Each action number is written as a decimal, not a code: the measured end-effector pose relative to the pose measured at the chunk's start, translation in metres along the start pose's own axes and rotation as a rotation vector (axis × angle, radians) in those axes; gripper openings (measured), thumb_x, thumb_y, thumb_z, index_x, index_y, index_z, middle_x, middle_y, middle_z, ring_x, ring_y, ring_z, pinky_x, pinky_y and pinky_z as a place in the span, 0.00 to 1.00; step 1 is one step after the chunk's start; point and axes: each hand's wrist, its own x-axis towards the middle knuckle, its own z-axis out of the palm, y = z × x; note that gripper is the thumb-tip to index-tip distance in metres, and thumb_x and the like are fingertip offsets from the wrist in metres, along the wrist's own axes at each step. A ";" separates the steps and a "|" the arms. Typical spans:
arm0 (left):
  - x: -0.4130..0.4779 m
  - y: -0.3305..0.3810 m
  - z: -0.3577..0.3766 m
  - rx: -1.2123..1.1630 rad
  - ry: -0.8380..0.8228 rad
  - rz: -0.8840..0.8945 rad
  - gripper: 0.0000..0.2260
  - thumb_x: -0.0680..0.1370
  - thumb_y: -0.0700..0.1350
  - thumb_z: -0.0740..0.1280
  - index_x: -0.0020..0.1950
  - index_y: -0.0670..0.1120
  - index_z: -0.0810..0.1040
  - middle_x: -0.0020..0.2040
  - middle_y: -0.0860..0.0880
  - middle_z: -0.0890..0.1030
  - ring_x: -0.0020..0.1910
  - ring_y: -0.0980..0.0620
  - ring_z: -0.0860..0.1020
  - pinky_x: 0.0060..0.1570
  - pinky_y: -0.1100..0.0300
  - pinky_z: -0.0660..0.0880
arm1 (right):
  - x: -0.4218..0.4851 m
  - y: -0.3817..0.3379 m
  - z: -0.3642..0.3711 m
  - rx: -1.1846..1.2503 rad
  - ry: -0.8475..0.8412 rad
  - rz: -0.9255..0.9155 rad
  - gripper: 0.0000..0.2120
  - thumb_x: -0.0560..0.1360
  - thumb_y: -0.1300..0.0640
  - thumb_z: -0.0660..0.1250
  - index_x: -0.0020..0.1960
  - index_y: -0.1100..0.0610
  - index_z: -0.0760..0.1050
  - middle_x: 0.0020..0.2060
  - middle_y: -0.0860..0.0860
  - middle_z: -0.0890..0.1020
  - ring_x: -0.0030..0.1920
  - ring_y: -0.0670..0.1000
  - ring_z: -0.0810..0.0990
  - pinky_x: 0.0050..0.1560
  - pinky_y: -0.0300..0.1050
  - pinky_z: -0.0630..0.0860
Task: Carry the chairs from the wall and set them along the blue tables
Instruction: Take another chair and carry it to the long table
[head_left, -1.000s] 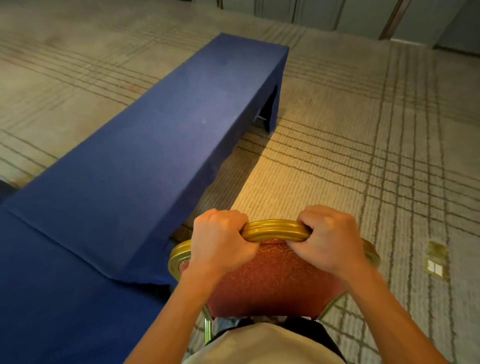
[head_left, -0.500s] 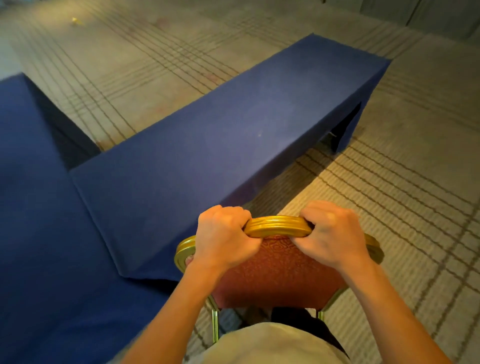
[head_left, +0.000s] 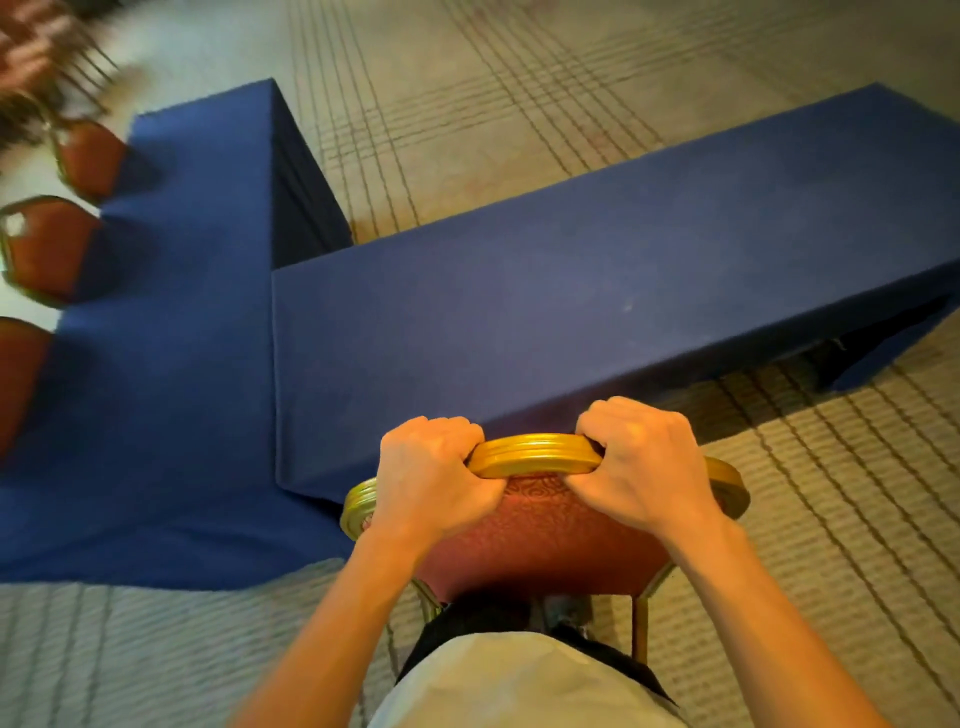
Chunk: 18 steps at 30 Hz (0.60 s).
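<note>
A chair (head_left: 535, 540) with a gold frame and red patterned back is right in front of me. My left hand (head_left: 431, 480) grips the left part of its gold top rail. My right hand (head_left: 641, 467) grips the right part of the same rail. The chair's top rail sits at the near edge of a long blue-draped table (head_left: 597, 291) that runs off to the right. A second blue table (head_left: 171, 338) runs away from me on the left, joining the first in a corner. The chair's seat and feet are hidden below its back.
Three red chairs stand along the far left side of the left table: one (head_left: 91, 156), another (head_left: 49, 249) and a third (head_left: 18, 379). A blurred stack of chairs (head_left: 36, 57) shows at the top left. Striped beige carpet (head_left: 831, 519) lies to the right.
My view has swung to the left, bringing the left table and its row of red chairs into sight. Both hands keep the same grip on the chair's top rail.
</note>
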 end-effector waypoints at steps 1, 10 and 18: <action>0.001 -0.002 -0.001 0.005 0.006 -0.029 0.13 0.61 0.47 0.69 0.25 0.47 0.65 0.23 0.51 0.66 0.22 0.48 0.64 0.30 0.63 0.52 | 0.008 -0.001 0.001 0.003 -0.010 -0.020 0.10 0.63 0.48 0.71 0.32 0.51 0.72 0.29 0.47 0.74 0.32 0.53 0.75 0.32 0.43 0.61; 0.003 -0.034 0.006 -0.022 0.039 -0.202 0.14 0.59 0.46 0.70 0.26 0.46 0.64 0.23 0.51 0.66 0.23 0.46 0.66 0.29 0.61 0.54 | 0.057 -0.009 0.030 -0.004 -0.122 -0.167 0.12 0.64 0.46 0.73 0.32 0.51 0.73 0.28 0.47 0.74 0.31 0.53 0.76 0.32 0.42 0.59; 0.031 -0.075 0.023 0.003 0.022 -0.254 0.12 0.58 0.47 0.70 0.26 0.45 0.67 0.23 0.50 0.68 0.24 0.46 0.67 0.27 0.59 0.58 | 0.103 -0.012 0.058 0.045 -0.127 -0.197 0.15 0.68 0.45 0.68 0.30 0.53 0.70 0.28 0.47 0.72 0.30 0.54 0.73 0.27 0.46 0.65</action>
